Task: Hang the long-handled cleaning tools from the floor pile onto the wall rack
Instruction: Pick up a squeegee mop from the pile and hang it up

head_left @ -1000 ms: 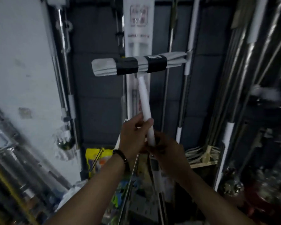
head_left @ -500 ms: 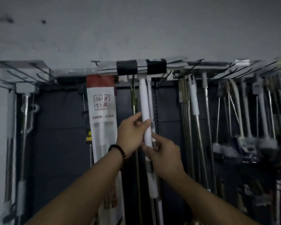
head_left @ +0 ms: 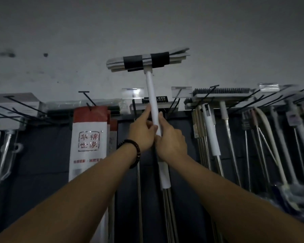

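Note:
I hold a long-handled flat mop upright in front of the wall rack. Its folded grey head (head_left: 147,60), bound by two black bands, is raised above the rack's hooks against the pale wall. My left hand (head_left: 142,132) and my right hand (head_left: 171,140) both grip the white handle sleeve (head_left: 153,102), side by side. Below my hands the white sleeve runs on into a metal pole (head_left: 167,207). Black wire hooks (head_left: 174,106) of the rack stick out just behind the handle.
A white and red packaged tool (head_left: 89,141) hangs left of my hands. Several metal-handled brushes and mops (head_left: 225,123) hang to the right, with more tools (head_left: 5,146) at far left. Clear label holders (head_left: 132,92) sit above the hooks.
The mop has been lifted: its head rose from rack level to well above the hooks. Both hands moved up with it, and my view tilted upward.

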A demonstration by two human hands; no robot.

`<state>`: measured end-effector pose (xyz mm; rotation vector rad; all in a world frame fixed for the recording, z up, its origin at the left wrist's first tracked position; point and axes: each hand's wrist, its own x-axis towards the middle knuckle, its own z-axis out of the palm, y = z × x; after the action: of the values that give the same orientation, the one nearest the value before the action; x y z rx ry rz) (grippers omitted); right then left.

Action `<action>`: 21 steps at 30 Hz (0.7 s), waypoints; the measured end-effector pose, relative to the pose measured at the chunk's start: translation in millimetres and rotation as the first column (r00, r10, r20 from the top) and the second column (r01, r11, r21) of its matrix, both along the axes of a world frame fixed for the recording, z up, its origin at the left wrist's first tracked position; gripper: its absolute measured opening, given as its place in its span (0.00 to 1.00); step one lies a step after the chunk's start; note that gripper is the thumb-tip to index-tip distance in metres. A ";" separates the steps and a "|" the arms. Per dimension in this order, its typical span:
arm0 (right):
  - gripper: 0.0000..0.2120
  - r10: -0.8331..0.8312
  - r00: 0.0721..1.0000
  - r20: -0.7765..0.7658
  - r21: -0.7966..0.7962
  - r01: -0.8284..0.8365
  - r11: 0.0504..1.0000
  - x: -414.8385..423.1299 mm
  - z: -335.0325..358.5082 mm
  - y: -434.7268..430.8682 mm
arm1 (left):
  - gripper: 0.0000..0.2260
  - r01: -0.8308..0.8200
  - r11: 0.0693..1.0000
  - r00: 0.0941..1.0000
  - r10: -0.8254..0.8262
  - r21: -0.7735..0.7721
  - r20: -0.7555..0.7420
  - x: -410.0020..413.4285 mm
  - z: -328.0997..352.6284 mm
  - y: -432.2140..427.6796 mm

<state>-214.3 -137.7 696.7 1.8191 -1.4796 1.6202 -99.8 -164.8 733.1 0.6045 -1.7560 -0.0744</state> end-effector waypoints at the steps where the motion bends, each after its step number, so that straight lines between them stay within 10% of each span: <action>1: 0.39 -0.017 1.000 -0.010 -0.006 0.017 1.000 -2.4 1.3 -7.1 | 0.38 0.004 1.000 1.000 -0.004 0.009 0.003 -3.9 0.3 -7.3; 21: 0.48 0.010 0.998 -0.069 0.245 0.008 0.970 -29.1 -52.3 -142.5 | 0.36 -0.049 0.947 0.982 -0.013 0.318 0.190 -42.1 -60.4 -110.4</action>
<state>-243.4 -280.2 644.4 1.9820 -1.7114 1.4097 -142.0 -275.1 672.7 0.8894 -1.9399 -0.3044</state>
